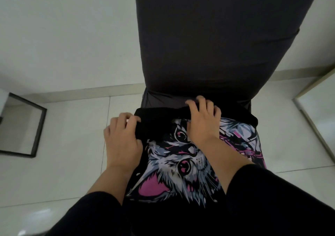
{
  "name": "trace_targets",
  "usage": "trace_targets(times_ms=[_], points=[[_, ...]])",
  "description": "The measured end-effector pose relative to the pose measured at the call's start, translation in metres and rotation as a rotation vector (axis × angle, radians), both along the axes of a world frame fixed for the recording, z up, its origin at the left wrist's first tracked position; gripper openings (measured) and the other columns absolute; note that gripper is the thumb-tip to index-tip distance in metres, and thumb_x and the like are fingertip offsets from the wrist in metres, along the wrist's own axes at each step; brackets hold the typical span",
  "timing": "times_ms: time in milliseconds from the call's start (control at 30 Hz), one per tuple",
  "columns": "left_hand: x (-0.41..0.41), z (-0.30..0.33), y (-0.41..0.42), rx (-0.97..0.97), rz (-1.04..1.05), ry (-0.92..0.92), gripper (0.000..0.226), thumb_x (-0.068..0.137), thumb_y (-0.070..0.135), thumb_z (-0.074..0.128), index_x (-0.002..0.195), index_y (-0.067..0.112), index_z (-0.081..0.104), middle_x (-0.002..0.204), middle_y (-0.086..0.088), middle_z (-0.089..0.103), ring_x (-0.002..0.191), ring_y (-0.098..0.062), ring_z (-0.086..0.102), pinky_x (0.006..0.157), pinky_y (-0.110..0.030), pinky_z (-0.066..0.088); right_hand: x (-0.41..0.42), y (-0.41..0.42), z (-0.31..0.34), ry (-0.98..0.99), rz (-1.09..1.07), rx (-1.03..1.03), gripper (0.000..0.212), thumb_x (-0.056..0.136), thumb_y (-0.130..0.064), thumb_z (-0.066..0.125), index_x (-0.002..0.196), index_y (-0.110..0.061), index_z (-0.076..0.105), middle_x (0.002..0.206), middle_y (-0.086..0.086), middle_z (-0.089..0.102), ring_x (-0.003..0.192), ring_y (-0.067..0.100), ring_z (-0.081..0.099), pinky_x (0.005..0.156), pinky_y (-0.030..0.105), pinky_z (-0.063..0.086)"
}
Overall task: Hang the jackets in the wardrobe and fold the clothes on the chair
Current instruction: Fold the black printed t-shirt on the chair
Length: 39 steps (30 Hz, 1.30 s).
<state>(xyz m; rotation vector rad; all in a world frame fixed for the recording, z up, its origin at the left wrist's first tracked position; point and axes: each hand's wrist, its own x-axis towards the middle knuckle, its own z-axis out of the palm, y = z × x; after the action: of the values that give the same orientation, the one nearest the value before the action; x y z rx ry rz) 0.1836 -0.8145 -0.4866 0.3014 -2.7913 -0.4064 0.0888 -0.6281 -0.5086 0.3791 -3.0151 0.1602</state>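
Note:
A black T-shirt [174,165] with a big grey and pink cat print lies spread over the seat of a dark covered chair [213,41]. Its far edge is turned back into a black fold along the rear of the seat. My left hand [123,137] grips the left end of that fold at the seat's left side, fingers curled round the cloth. My right hand [203,121] lies on the middle of the fold with its fingers hooked over the far edge. Black sleeves cover both forearms.
The chair's tall back rises straight ahead against a white wall. A black-framed mirror [39,132] leans on the floor at the left. A pale frame or door edge [311,125] runs down the right. White floor tiles surround the chair.

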Motion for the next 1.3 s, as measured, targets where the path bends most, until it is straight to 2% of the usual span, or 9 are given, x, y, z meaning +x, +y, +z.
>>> trace_targets(times_ms=[133, 200, 333, 567, 767, 833, 933, 1133, 1300], points=[[0.015, 0.022, 0.004, 0.277, -0.037, -0.049, 0.044, 0.066, -0.012, 0.043, 0.102, 0.012, 0.050, 0.067, 0.002, 0.049, 0.071, -0.028, 0.045, 0.067, -0.033, 0.029, 0.007, -0.020, 0.015, -0.132, 0.158, -0.008, 0.068, 0.080, -0.019, 0.064, 0.138, -0.035, 0.032, 0.127, -0.003, 0.053, 0.123, 0.020, 0.045, 0.115, 0.052, 0.000], [0.026, 0.027, 0.002, 0.305, -0.035, -0.041, 0.037, 0.067, -0.006, 0.043, 0.095, 0.019, 0.044, 0.060, 0.012, 0.040, 0.061, -0.025, 0.041, 0.066, -0.032, 0.027, 0.011, -0.020, 0.020, -0.096, 0.132, -0.003, 0.045, 0.082, -0.015, 0.060, 0.121, -0.034, 0.051, 0.107, -0.006, 0.062, 0.110, 0.019, 0.053, 0.110, 0.046, 0.015], [0.054, 0.027, -0.009, 0.130, -0.146, -0.151, 0.028, 0.064, 0.018, 0.038, 0.091, 0.022, 0.044, 0.055, 0.011, 0.039, 0.050, -0.007, 0.034, 0.077, -0.032, 0.032, 0.035, -0.004, 0.024, -0.083, 0.098, 0.092, 0.049, 0.083, -0.012, 0.057, 0.127, -0.034, 0.049, 0.120, -0.004, 0.055, 0.116, 0.021, 0.045, 0.101, 0.040, 0.026], [0.094, 0.008, -0.003, 0.377, -0.086, -0.515, 0.013, 0.088, 0.028, 0.049, 0.100, 0.026, 0.052, 0.078, 0.004, 0.061, 0.074, -0.019, 0.059, 0.065, -0.029, 0.044, 0.105, 0.010, 0.014, -0.235, 0.228, 0.248, 0.063, 0.085, -0.029, 0.057, 0.142, -0.036, 0.032, 0.127, -0.004, 0.048, 0.123, 0.023, 0.042, 0.115, 0.055, 0.001], [0.101, 0.001, -0.006, 0.680, 0.168, -0.344, 0.007, 0.084, 0.024, 0.058, 0.090, 0.023, 0.056, 0.080, 0.003, 0.064, 0.076, -0.017, 0.062, 0.070, -0.034, 0.051, 0.139, -0.014, 0.004, -0.329, 0.362, -0.152, 0.040, 0.082, -0.031, 0.060, 0.121, -0.037, 0.055, 0.101, -0.013, 0.060, 0.102, 0.013, 0.057, 0.109, 0.035, 0.029], [0.097, 0.002, -0.011, 0.706, 0.286, -0.263, 0.010, 0.081, 0.027, 0.063, 0.086, 0.024, 0.055, 0.077, 0.006, 0.063, 0.074, -0.015, 0.061, 0.065, -0.030, 0.049, 0.137, -0.023, 0.011, -0.450, 0.145, -0.447, 0.027, 0.087, -0.025, 0.057, 0.112, -0.036, 0.057, 0.087, -0.011, 0.064, 0.075, 0.015, 0.062, 0.076, 0.030, 0.051], [0.082, 0.008, -0.014, 0.848, 0.485, -0.049, 0.038, 0.075, 0.041, 0.074, 0.099, 0.025, 0.050, 0.079, 0.012, 0.059, 0.073, -0.005, 0.059, 0.062, -0.023, 0.044, 0.119, -0.030, 0.012, -0.424, -0.119, -0.731, 0.010, 0.093, -0.022, 0.053, 0.099, -0.029, 0.057, 0.075, -0.002, 0.064, 0.055, 0.019, 0.058, 0.054, 0.035, 0.049], [0.079, -0.016, -0.002, 0.770, 0.563, -0.231, 0.023, 0.094, 0.035, 0.053, 0.106, 0.015, 0.056, 0.074, 0.009, 0.060, 0.070, -0.008, 0.054, 0.066, -0.025, 0.037, 0.093, -0.037, 0.004, -0.538, -0.256, -0.548, 0.024, 0.098, -0.040, 0.043, 0.098, -0.019, 0.054, 0.071, 0.000, 0.059, 0.061, 0.016, 0.056, 0.051, 0.026, 0.040], [0.087, -0.021, -0.006, 0.671, 0.588, 0.053, 0.008, 0.098, 0.016, 0.042, 0.098, 0.023, 0.043, 0.072, 0.006, 0.055, 0.065, -0.016, 0.053, 0.052, -0.024, 0.034, 0.096, -0.042, -0.004, -0.456, -0.330, -0.462, 0.026, 0.101, -0.031, 0.036, 0.101, -0.014, 0.056, 0.076, 0.003, 0.059, 0.065, 0.019, 0.055, 0.051, 0.026, 0.036]])
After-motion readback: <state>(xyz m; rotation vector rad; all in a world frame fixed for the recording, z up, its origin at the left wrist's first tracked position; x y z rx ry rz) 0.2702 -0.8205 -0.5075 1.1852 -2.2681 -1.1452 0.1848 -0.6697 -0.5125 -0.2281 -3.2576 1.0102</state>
